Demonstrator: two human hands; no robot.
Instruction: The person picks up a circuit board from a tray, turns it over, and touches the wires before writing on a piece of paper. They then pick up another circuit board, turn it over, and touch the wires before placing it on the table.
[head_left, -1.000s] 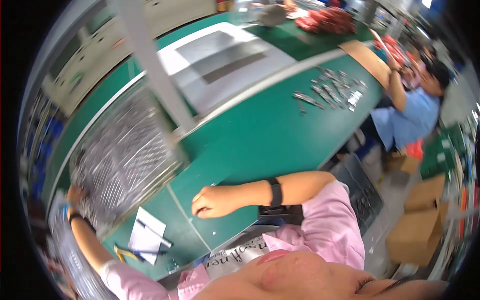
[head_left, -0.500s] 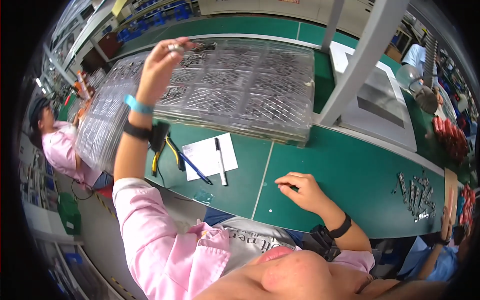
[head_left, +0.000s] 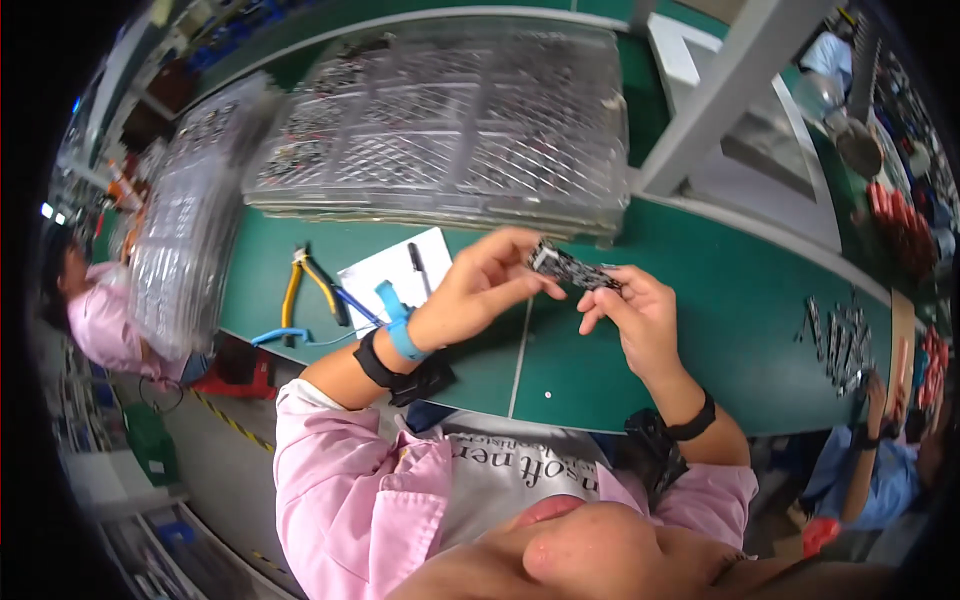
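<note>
we find the left hand [head_left: 474, 296] and right hand [head_left: 645, 320] pinching opposite ends of a black-and-silver part [head_left: 573, 268] between them. we judge it light, stiff, best held by those ends.

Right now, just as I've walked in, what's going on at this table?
A person holds a small dark-and-silver piece over the green table. The right hand grips one end; the left hand has its fingers at the other, though its grip is hard to tell. Beyond them stand clear trays full of small parts. Yellow-handled pliers and a white paper lie to the left, loose metal parts to the right.
</note>
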